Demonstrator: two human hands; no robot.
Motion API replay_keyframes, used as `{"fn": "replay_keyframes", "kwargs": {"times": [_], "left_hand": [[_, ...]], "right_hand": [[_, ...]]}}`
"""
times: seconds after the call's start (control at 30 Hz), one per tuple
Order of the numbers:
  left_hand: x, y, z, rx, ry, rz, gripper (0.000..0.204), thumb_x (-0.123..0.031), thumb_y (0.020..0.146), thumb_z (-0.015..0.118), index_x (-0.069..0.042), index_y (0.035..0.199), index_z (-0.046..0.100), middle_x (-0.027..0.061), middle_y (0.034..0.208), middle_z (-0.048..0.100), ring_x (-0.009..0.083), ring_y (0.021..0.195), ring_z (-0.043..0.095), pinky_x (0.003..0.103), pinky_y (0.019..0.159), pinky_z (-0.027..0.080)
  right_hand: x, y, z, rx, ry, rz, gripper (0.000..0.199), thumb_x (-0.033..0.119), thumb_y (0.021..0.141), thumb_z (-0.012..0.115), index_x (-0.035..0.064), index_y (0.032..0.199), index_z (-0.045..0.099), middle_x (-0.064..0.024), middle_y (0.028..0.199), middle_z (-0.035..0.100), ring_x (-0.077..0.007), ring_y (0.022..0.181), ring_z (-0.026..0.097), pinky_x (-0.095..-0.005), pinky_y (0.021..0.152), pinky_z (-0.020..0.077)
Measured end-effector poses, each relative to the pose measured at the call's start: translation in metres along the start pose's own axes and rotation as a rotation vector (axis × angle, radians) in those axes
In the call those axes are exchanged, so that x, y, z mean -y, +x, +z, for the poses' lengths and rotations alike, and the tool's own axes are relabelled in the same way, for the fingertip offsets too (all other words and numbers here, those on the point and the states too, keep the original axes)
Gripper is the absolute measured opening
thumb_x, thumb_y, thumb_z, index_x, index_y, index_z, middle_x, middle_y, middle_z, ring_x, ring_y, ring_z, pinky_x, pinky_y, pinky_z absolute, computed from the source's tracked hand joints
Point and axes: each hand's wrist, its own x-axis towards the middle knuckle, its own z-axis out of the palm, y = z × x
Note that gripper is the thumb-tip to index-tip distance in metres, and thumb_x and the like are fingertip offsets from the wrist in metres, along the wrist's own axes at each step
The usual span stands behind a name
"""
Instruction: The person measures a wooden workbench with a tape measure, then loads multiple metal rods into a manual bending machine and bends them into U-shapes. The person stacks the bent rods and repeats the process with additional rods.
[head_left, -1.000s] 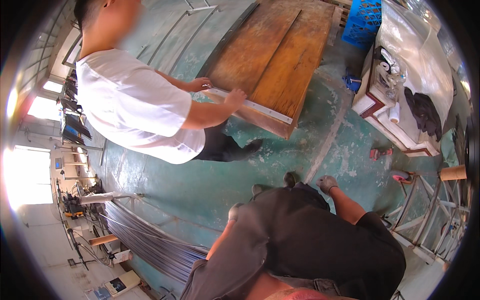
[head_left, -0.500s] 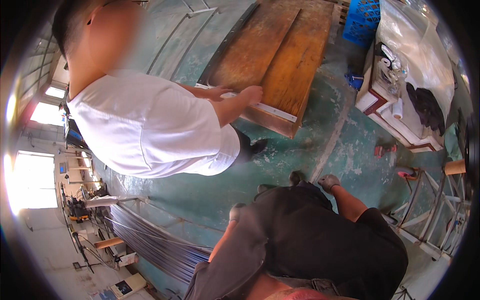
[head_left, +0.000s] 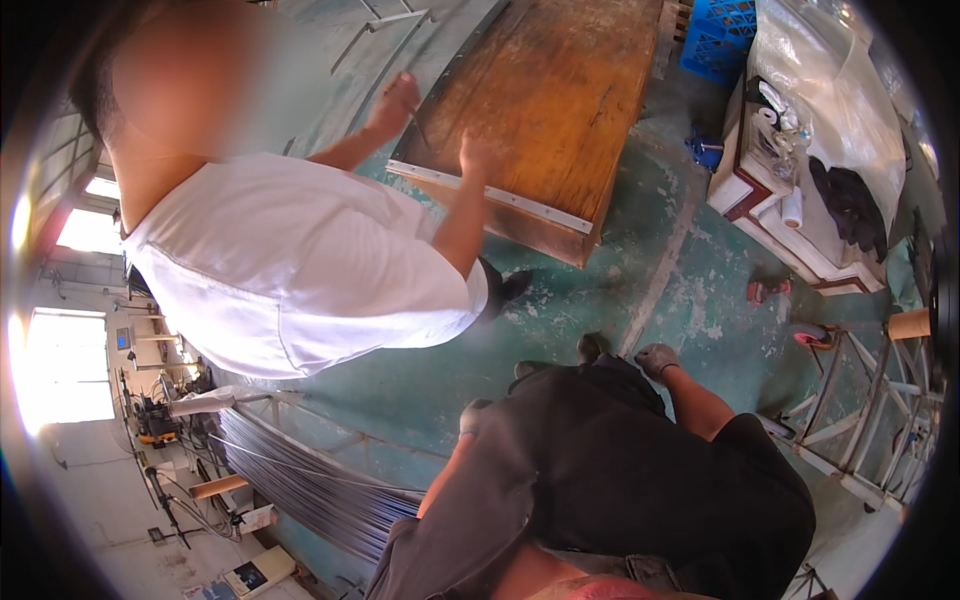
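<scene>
Our left hand (head_left: pixel 474 412) and right hand (head_left: pixel 655 358), both in grey gloves, hang low beside our dark trousers and hold nothing. Nearest them on the worn green floor lies a big wooden panel (head_left: pixel 545 110) (brown, scuffed, edged along its near side with a pale metal strip), lying flat and angled away from us, well apart from both hands.
</scene>
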Motion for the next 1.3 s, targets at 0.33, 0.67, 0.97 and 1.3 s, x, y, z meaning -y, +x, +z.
{"fn": "replay_keyframes", "kwargs": {"times": [0.33,0.67,0.97,1.3], "left_hand": [[0.003,0.003,-0.002,0.021,0.309,0.029,0.037,-0.017,0.105,0.047,0.004,0.129,0.065,0.0254,0.131,0.069,0.0400,0.120,0.066,0.046,0.106,0.050],[-0.017,-0.006,0.008,0.061,1.006,0.016,0.035,-0.017,0.105,0.049,0.003,0.125,0.069,0.0241,0.130,0.071,0.0385,0.121,0.066,0.042,0.105,0.050],[-0.041,-0.029,0.026,-0.010,0.913,0.027,0.036,-0.015,0.105,0.049,0.007,0.126,0.068,0.0231,0.126,0.073,0.0355,0.118,0.068,0.042,0.103,0.051],[-0.030,-0.026,0.014,-0.171,0.287,-0.048,0.035,-0.014,0.105,0.054,0.007,0.131,0.065,0.0211,0.128,0.072,0.0322,0.116,0.068,0.041,0.104,0.052]], "right_hand": [[0.007,-0.001,0.001,0.011,-0.018,0.062,0.032,0.036,0.089,0.064,0.0076,0.095,0.077,-0.0209,0.099,0.074,-0.0417,0.093,0.070,-0.0512,0.085,0.0538],[0.002,-0.001,0.005,0.012,-0.011,0.075,0.033,0.036,0.089,0.065,0.0076,0.099,0.077,-0.0214,0.104,0.074,-0.0424,0.097,0.070,-0.0506,0.088,0.0540],[0.003,-0.003,0.009,0.017,-0.072,0.074,0.036,0.038,0.091,0.060,0.0076,0.101,0.077,-0.0220,0.107,0.074,-0.0441,0.101,0.069,-0.0531,0.090,0.0529],[0.016,-0.005,0.002,0.060,-0.040,0.072,0.039,0.041,0.093,0.064,0.0090,0.110,0.079,-0.0198,0.115,0.075,-0.0417,0.109,0.069,-0.0508,0.096,0.0533]]}}
